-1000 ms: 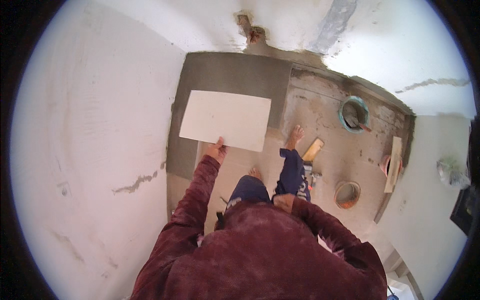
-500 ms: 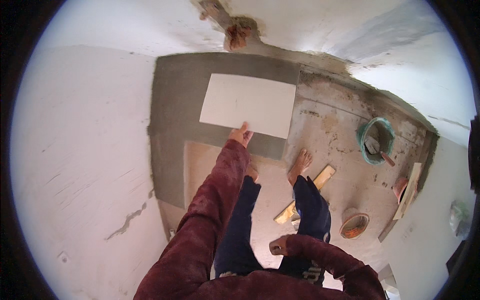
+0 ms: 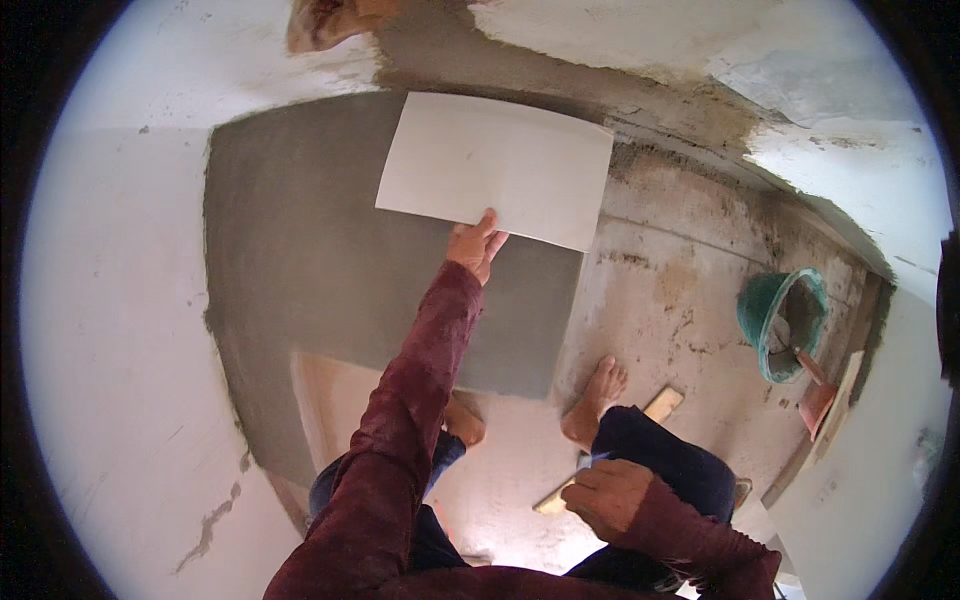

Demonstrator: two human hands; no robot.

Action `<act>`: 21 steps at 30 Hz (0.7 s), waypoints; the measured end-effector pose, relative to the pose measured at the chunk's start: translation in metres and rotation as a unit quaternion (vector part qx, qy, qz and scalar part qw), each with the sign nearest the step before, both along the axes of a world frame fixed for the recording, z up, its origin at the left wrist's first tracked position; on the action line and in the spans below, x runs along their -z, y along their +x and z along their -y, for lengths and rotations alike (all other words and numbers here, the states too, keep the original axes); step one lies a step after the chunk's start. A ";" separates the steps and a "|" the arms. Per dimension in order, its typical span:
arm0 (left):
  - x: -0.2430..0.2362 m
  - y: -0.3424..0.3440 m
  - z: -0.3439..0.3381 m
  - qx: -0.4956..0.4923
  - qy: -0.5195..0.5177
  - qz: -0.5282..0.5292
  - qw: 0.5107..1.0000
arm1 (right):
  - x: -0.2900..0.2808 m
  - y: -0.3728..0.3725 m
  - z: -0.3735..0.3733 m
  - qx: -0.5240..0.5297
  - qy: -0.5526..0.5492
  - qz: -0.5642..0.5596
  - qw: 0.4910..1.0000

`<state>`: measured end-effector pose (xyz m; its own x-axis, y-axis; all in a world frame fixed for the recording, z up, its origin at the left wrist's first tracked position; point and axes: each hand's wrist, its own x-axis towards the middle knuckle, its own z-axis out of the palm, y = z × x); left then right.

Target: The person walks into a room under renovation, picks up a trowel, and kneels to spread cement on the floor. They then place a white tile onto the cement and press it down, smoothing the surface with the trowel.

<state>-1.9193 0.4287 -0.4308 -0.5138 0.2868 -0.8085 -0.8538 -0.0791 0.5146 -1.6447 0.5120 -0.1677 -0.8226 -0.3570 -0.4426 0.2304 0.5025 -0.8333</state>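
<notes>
My left hand (image 3: 478, 245) grips the near edge of a cream rectangular tile (image 3: 500, 165), thumb on top, held over the dark grey mortar layer (image 3: 290, 240) near the far wall. My right hand (image 3: 605, 500) is closed beside my right knee, knuckles up; whatever it holds, if anything, is hidden. My bare feet stand just short of the grey layer, with a wooden board (image 3: 662, 403) lying beside and behind the right one, partly hidden by the leg.
At the right stands a teal bucket (image 3: 760, 305) with a trowel (image 3: 808, 365) inside. Beyond it are a reddish container (image 3: 815, 410) and a light plank (image 3: 845, 395) along the wall. Patchy white walls (image 3: 120, 300) enclose the floor.
My left hand has carried the tile forward, closer to the far wall. My view has tilted over the floor's far end. My right hand has shifted right, from my waist to beside the knee.
</notes>
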 end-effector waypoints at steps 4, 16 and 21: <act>0.013 -0.011 -0.002 0.014 0.016 -0.023 0.999 | 0.009 -0.015 -0.023 -0.044 0.112 -0.062 0.991; 0.049 -0.025 -0.016 0.012 0.054 -0.055 0.997 | 0.049 -0.015 -0.028 -0.052 0.221 -0.239 0.944; 0.050 -0.027 -0.015 0.004 0.049 -0.066 0.997 | 0.050 -0.005 -0.026 -0.067 0.201 -0.267 0.940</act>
<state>-1.9464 0.4433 -0.4810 -0.6105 0.3666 -0.7020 -0.7805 -0.1278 0.6120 -1.6502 0.5378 -0.2180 -0.9252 -0.3660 -0.0999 -0.2557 0.7960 -0.5486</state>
